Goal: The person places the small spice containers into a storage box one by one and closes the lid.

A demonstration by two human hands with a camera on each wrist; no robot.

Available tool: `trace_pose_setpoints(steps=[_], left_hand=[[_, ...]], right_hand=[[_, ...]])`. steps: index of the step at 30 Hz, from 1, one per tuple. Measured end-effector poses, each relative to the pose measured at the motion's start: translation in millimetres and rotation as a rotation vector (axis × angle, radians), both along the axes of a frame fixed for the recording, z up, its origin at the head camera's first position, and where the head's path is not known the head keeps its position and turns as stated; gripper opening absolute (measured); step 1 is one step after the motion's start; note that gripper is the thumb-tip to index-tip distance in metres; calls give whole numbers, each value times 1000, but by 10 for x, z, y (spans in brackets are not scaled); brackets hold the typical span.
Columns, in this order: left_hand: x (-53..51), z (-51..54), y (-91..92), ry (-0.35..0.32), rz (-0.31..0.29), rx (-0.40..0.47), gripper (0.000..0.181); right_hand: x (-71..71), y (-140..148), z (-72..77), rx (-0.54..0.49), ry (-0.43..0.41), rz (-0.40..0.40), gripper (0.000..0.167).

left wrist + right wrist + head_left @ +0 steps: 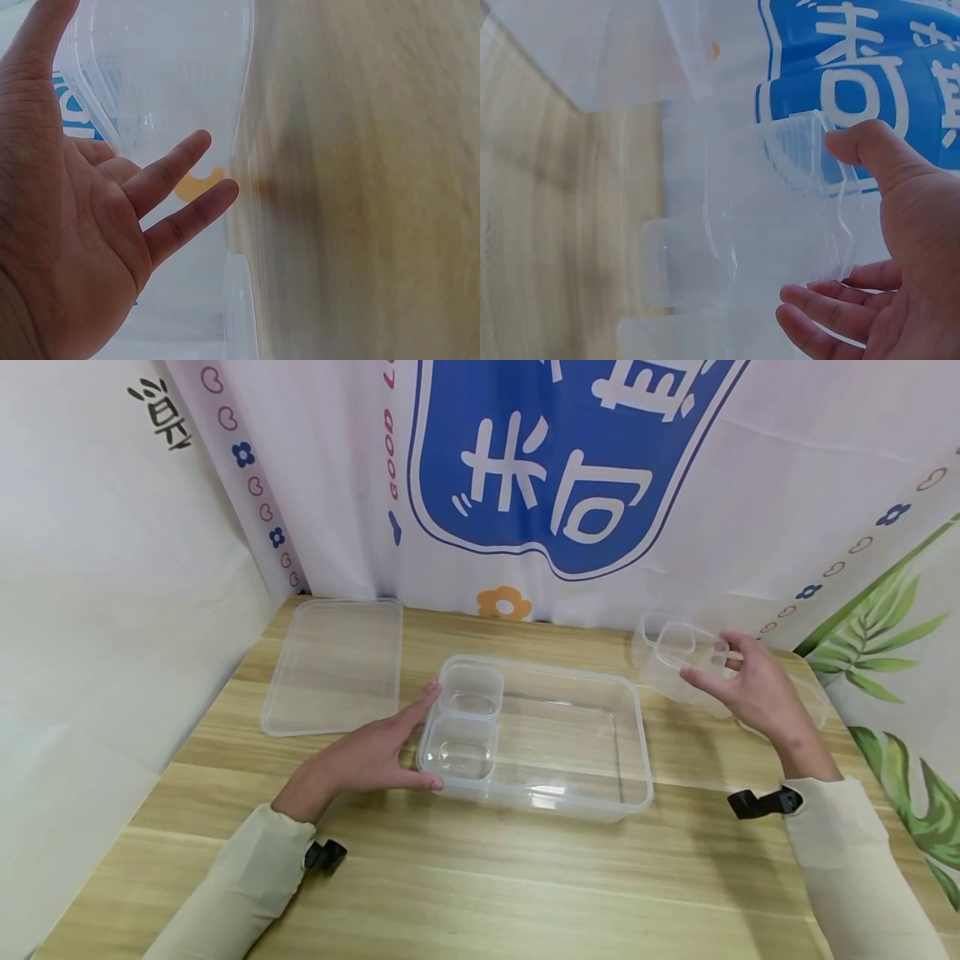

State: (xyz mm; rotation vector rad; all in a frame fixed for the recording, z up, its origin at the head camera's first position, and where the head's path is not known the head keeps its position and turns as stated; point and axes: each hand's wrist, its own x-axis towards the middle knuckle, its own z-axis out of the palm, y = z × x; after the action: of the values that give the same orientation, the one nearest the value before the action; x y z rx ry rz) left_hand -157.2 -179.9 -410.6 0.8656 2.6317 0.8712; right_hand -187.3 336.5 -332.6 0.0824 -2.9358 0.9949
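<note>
A large clear plastic box point(558, 806) sits mid-table in the head view, with two small clear containers point(471, 720) side by side in its left end. My left hand point(367, 756) spans that end, thumb at the near corner and fingers at the far corner; in the left wrist view, two of its fingers stick out straight. At the back right, my right hand point(761, 689) holds a small clear container point(686, 652) between thumb and fingers. The right wrist view shows the thumb on one side of this container point(780, 202) and fingertips on the opposite side.
A flat clear lid point(337, 668) lies at the back left of the wooden table point(480, 885). More clear plastic pieces point(813, 702) are beside and behind my right hand, partly hidden. A printed curtain point(337, 468) hangs along the back edge.
</note>
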Motion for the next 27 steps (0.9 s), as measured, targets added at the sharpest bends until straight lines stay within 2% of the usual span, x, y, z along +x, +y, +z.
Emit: trace_pose_setpoints(steps=[11,17,23,27], left_hand=[[0,5,-1,0,0,5,128],[3,7,0,-1,2,9,128],[9,11,6,4,7,-2,128],[15,5,8,11,10,-7,129]], right_hand=[[135,-200,175,6,52,24,99],[241,-360,239,16,86,72,96],[317,-541,225,-25,154,166,83],[385,-659,154,-34,170,218,81]])
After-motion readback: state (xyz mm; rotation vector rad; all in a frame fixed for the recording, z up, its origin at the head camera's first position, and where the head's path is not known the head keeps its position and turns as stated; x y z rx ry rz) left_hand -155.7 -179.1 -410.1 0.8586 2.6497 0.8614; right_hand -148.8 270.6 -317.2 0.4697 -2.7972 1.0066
